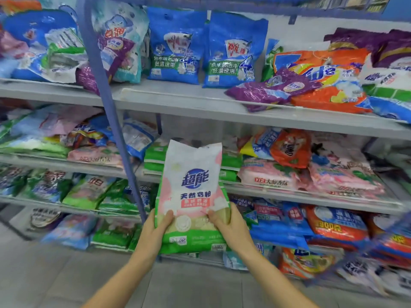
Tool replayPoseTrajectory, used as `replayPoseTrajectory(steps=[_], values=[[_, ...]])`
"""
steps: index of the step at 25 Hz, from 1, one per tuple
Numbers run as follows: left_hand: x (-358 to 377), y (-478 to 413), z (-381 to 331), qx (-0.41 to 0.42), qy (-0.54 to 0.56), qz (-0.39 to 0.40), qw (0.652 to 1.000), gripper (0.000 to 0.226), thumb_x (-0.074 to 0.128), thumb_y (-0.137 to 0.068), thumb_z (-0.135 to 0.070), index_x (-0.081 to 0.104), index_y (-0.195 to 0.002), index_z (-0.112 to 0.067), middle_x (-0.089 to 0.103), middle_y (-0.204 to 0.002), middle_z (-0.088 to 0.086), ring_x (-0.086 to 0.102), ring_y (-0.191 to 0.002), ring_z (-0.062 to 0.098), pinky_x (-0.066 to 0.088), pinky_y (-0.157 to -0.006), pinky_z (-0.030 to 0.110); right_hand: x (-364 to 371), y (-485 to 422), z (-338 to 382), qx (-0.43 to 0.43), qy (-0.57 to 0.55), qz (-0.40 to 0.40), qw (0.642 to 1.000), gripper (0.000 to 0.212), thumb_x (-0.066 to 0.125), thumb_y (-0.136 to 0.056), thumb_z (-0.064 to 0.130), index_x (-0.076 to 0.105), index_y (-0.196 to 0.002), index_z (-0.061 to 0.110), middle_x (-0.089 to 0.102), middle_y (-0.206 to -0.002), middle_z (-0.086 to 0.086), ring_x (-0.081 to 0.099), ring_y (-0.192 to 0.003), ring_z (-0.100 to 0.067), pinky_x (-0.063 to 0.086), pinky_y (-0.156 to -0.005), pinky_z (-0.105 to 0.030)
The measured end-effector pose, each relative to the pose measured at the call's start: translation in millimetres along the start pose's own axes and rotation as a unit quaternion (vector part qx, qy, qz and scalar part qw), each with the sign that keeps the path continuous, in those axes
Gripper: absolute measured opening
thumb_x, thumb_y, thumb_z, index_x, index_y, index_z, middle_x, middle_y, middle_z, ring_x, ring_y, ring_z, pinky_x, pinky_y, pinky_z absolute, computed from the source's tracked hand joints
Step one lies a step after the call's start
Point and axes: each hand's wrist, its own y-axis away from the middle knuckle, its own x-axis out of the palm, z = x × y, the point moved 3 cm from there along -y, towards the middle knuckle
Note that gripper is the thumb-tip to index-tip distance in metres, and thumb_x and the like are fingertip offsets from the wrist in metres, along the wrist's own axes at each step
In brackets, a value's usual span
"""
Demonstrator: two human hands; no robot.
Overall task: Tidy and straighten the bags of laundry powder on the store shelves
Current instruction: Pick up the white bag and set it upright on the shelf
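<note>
I hold a white, pink and green laundry powder bag (192,192) upright in front of the shelves, at the height of the second shelf. My left hand (155,227) grips its lower left edge, thumb on the front. My right hand (229,225) grips the lower right edge the same way. Behind the bag, a stack of green and white bags (155,158) lies flat on the middle shelf.
Two blue bags (175,45) stand upright on the top shelf (178,101). Purple and orange bags (311,85) lie heaped to their right. Pink bags (278,176) lie on the middle shelf at right. A blue upright post (111,112) divides the shelving. Grey floor lies below.
</note>
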Motion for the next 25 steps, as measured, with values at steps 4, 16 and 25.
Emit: replayPoseTrajectory(steps=[4, 16, 25], values=[[18, -27, 12, -0.041, -0.017, 0.019, 0.999, 0.052, 0.067, -0.072, -0.051, 0.055, -0.115, -0.025, 0.064, -0.118, 0.003, 0.061, -0.106, 0.021, 0.046, -0.098, 0.046, -7, -24, -25, 0.053, -0.003, -0.021, 0.998, 0.044, 0.061, -0.083, 0.047, 0.048, -0.117, 0.023, 0.059, -0.111, 0.006, 0.056, -0.103, -0.014, 0.044, -0.087, -0.031], [101, -214, -74, -0.047, -0.099, 0.055, 0.992, 0.070, 0.056, -0.089, -0.043, 0.025, -0.145, -0.014, 0.034, -0.148, 0.008, 0.034, -0.134, 0.027, 0.026, -0.110, 0.041, -65, -195, 14, 0.073, -0.047, -0.104, 0.991, 0.066, 0.065, -0.083, 0.040, 0.038, -0.137, 0.011, 0.049, -0.133, -0.003, 0.047, -0.120, -0.020, 0.037, -0.102, -0.033], [140, -288, -76, 0.026, -0.333, 0.103, 0.937, 0.073, 0.044, -0.094, -0.050, 0.014, -0.148, -0.012, 0.038, -0.146, 0.014, 0.050, -0.119, 0.028, 0.036, -0.099, 0.035, -75, -277, 1, 0.089, 0.175, -0.150, 0.969, 0.042, 0.038, -0.097, 0.041, 0.049, -0.129, 0.016, 0.054, -0.128, -0.017, 0.054, -0.110, -0.031, 0.042, -0.083, -0.032]])
